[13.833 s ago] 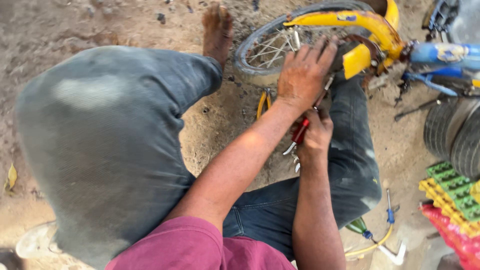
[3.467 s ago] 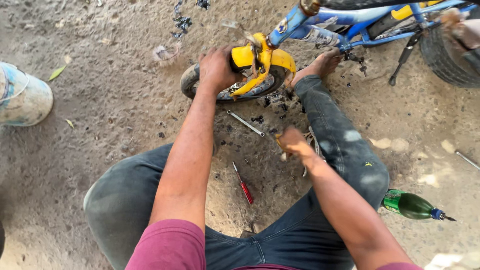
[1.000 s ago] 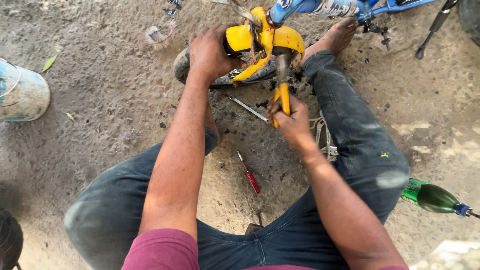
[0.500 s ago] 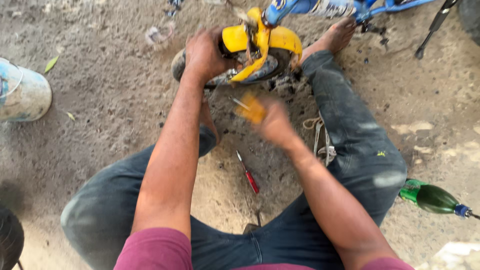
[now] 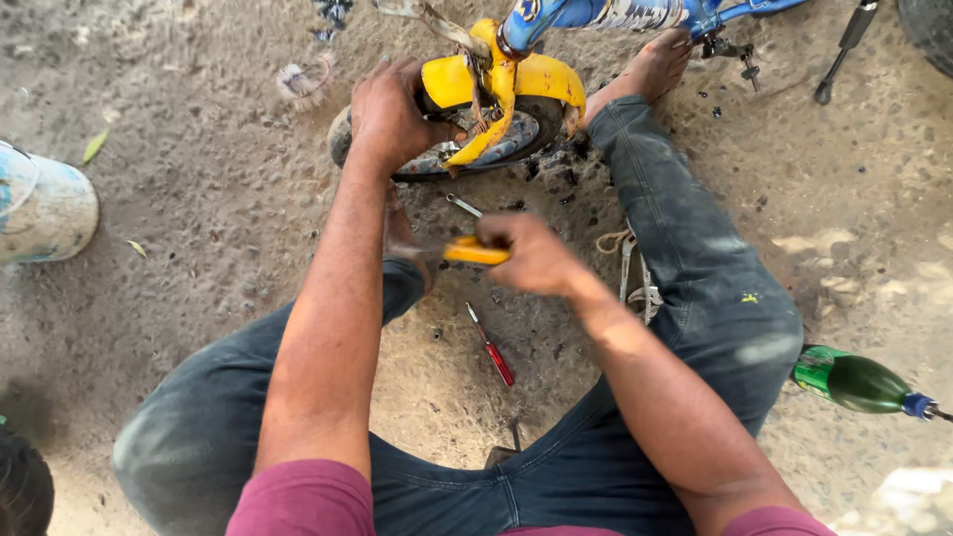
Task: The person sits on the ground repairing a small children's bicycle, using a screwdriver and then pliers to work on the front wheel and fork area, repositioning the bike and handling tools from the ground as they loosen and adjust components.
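Below wheel (image 5: 437, 149) | right hand (image 5: 536, 260) grip closed on yellow-handled tool (image 5: 475, 252) | lies level, tip left

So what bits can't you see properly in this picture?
All in the head view:
- Yellow-handled tool: its working end is motion-blurred, and the right hand covers the grip.
- Small wheel: partly hidden behind the left hand and the yellow mudguard.
- Blue bicycle frame: cut off by the top edge.
- Green bottle: its tip runs off the right edge.
- Pale bucket: cut off at the left edge.
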